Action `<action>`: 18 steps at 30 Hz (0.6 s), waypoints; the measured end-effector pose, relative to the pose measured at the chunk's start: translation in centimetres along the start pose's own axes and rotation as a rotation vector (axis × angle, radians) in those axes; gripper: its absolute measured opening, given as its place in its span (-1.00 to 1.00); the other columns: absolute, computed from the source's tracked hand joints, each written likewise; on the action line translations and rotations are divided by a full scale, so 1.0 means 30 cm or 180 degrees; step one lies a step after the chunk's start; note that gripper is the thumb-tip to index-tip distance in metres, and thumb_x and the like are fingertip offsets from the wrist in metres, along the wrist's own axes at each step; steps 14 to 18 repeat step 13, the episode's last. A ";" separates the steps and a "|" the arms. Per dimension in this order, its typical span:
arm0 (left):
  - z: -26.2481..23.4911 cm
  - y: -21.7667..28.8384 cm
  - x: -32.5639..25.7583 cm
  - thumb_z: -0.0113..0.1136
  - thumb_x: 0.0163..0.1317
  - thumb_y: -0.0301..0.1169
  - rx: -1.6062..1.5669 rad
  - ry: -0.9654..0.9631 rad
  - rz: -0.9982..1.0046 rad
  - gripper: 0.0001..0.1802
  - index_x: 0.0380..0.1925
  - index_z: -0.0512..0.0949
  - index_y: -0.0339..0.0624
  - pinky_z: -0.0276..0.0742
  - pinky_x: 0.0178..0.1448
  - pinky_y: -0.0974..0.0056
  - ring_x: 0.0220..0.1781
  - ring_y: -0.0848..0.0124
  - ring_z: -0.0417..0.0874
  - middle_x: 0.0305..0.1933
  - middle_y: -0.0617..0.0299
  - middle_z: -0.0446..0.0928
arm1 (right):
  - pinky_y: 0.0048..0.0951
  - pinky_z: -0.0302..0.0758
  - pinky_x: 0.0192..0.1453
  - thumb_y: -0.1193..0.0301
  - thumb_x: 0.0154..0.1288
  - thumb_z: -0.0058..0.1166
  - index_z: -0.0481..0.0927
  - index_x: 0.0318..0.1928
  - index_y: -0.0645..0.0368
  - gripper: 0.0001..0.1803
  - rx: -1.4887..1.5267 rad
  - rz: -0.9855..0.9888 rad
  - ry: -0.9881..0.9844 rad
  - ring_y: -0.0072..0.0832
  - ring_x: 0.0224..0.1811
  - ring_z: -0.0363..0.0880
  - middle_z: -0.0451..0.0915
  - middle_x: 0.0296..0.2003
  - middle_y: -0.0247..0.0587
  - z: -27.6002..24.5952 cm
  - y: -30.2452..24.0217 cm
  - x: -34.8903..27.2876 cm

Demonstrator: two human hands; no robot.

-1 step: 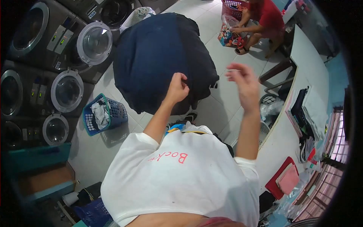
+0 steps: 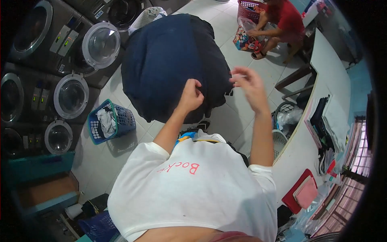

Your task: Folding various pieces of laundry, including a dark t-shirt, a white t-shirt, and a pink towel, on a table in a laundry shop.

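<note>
A big, rounded bundle of dark navy cloth (image 2: 161,64) stands in front of me, its lower edge gathered in folds. My left hand (image 2: 190,96) is in front of the bundle's near right part, thumb and fingers curled together in a pinch. Whatever it grips is too small to make out. Just off the bundle's right side, my right hand (image 2: 250,88) is raised with the fingers bent toward the thumb. Something pale and tiny shows at its fingertips, too blurred to name.
Dark front-loading machines with open round doors (image 2: 100,45) line the left. A blue basket (image 2: 125,119) of clothes sits on the tiled floor. A white table (image 2: 296,161) with folded clothes runs along the right. Beyond, a person in red (image 2: 288,20) crouches by a patterned bag (image 2: 243,40).
My right hand has moved left, closer to the bundle and to my left hand. My left hand has barely shifted.
</note>
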State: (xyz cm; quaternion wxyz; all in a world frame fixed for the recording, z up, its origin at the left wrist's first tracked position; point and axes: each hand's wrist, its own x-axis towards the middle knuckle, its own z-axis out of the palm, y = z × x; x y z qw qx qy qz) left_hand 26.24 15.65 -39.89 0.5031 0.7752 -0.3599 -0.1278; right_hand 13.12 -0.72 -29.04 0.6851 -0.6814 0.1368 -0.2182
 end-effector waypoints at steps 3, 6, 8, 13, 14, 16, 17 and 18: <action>-0.003 -0.009 0.003 0.01 -0.23 -0.66 -0.0369 -0.0209 -0.0242 -0.65 -0.39 0.18 -0.20 0.28 -0.46 0.48 -0.52 0.59 0.31 -0.42 0.27 0.20 | -0.61 0.39 -0.23 0.32 0.08 0.08 0.32 -0.06 0.36 -0.53 -0.1026 0.1010 0.0280 -0.58 -0.27 0.46 0.48 -0.27 -0.14 0.193 0.228 0.163; -0.068 -0.002 0.003 0.02 -0.23 -0.69 -0.1596 -0.0560 -0.0315 -0.60 -0.42 0.10 -0.10 0.24 -0.42 0.54 -0.46 0.61 0.23 -0.33 0.29 0.14 | -0.57 0.39 -0.32 0.26 0.04 0.12 0.34 -0.11 0.43 -0.48 -0.1749 0.0968 0.0046 -0.57 -0.36 0.44 0.49 -0.38 -0.17 0.294 0.287 0.235; -0.115 0.006 0.014 0.04 -0.23 -0.73 -0.2295 -0.0648 -0.0416 -0.56 -0.43 0.08 -0.07 0.25 -0.39 0.54 -0.44 0.61 0.23 -0.31 0.30 0.13 | -0.50 0.42 -0.30 0.22 -0.01 0.13 0.43 -0.24 0.38 -0.55 -0.1698 0.0938 -0.0083 -0.48 -0.38 0.50 0.52 -0.39 -0.09 0.327 0.283 0.270; -0.171 0.029 -0.035 0.10 -0.14 -0.71 -0.2323 -0.0750 -0.0154 -0.57 -0.41 0.11 -0.07 0.33 -0.20 0.48 -0.30 0.57 0.29 -0.28 0.28 0.14 | -0.51 0.38 -0.17 0.38 0.08 0.01 0.41 -0.17 0.36 -0.66 0.0180 0.1766 -0.0997 -0.51 -0.26 0.45 0.50 -0.30 -0.16 0.378 0.306 0.321; -0.171 0.029 -0.035 0.10 -0.14 -0.71 -0.2323 -0.0750 -0.0154 -0.57 -0.41 0.11 -0.07 0.33 -0.20 0.48 -0.30 0.57 0.29 -0.28 0.28 0.14 | -0.51 0.38 -0.17 0.38 0.08 0.01 0.41 -0.17 0.36 -0.66 0.0180 0.1766 -0.0997 -0.51 -0.26 0.45 0.50 -0.30 -0.16 0.378 0.306 0.321; -0.171 0.029 -0.035 0.10 -0.14 -0.71 -0.2323 -0.0750 -0.0154 -0.57 -0.41 0.11 -0.07 0.33 -0.20 0.48 -0.30 0.57 0.29 -0.28 0.28 0.14 | -0.51 0.38 -0.17 0.38 0.08 0.01 0.41 -0.17 0.36 -0.66 0.0180 0.1766 -0.0997 -0.51 -0.26 0.45 0.50 -0.30 -0.16 0.378 0.306 0.321; -0.171 0.029 -0.035 0.10 -0.14 -0.71 -0.2323 -0.0750 -0.0154 -0.57 -0.41 0.11 -0.07 0.33 -0.20 0.48 -0.30 0.57 0.29 -0.28 0.28 0.14 | -0.51 0.38 -0.17 0.38 0.08 0.01 0.41 -0.17 0.36 -0.66 0.0180 0.1766 -0.0997 -0.51 -0.26 0.45 0.50 -0.30 -0.16 0.378 0.306 0.321; -0.171 0.029 -0.035 0.10 -0.14 -0.71 -0.2323 -0.0750 -0.0154 -0.57 -0.41 0.11 -0.07 0.33 -0.20 0.48 -0.30 0.57 0.29 -0.28 0.28 0.14 | -0.51 0.38 -0.17 0.38 0.08 0.01 0.41 -0.17 0.36 -0.66 0.0180 0.1766 -0.0997 -0.51 -0.26 0.45 0.50 -0.30 -0.16 0.378 0.306 0.321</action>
